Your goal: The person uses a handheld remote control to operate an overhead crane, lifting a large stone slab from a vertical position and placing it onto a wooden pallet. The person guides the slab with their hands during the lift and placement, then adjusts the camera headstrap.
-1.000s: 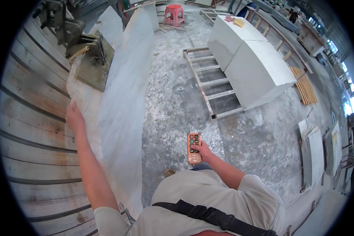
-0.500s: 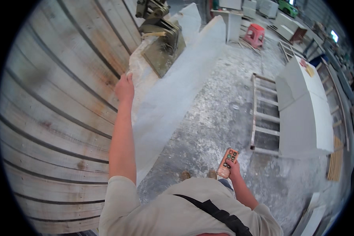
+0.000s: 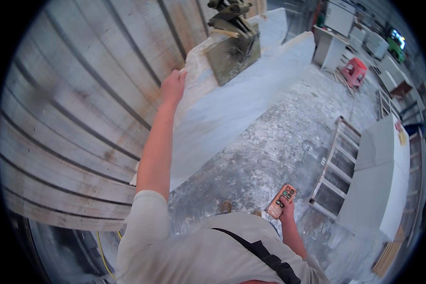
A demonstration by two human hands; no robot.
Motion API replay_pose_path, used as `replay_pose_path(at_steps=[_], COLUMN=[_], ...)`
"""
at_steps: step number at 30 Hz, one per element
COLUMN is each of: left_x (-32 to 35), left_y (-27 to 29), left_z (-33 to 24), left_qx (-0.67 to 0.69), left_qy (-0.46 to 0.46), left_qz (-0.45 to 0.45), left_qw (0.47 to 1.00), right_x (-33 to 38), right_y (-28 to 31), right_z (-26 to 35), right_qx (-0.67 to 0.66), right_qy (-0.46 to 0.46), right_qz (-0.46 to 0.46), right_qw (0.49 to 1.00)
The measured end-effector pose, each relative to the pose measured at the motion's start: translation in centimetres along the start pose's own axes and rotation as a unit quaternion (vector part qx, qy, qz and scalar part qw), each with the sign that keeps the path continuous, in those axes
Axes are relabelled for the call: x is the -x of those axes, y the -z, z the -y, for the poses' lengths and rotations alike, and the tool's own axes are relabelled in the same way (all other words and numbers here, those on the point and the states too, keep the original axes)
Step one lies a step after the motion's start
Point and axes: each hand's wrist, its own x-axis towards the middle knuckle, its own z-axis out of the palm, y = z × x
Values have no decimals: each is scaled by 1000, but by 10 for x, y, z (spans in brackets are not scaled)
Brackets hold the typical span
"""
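Turned leftward since a second ago, bringing olive-grey metal clamp (image 3: pixel 234 54) from ten to past twelve o'clock. Gripping at eleven, with left hand (image 3: pixel 173 86) curled narrow, large white stone slab (image 3: pixel 232 113) by its edge; clasping in right hand (image 3: pixel 287 211) orange oblong push-button remote (image 3: pixel 279 201) between four and five.

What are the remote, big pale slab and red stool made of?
Remote control: likely plastic, from its moulded orange case, worn-looking. Slab: probably stone, perhaps marble, looking matt, with faint streaks and a ragged edge. Stool: seemingly plastic, from its moulded shape; finish unclear.
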Motion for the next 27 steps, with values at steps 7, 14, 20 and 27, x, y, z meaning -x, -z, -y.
replay_pose_path(at_steps=[7,14,20,27], left_x=[-8,-20,-35,-53], left_y=[22,36,37,49], left_z=[33,85,96,129], left_qx=[-1,-40,-59,-26], left_qy=[-19,2,-30,-40], left_qz=[26,27,10,48], left_qw=[999,999,998,998], right_x=[-2,9,18,8], right_y=[10,-20,-37,-46], right_z=[-5,-8,-13,-21], right_qx=[33,-15,12,-8], right_qy=[13,35,24,24], right_qz=[-1,14,-11,-22], right_qw=[999,999,1000,999])
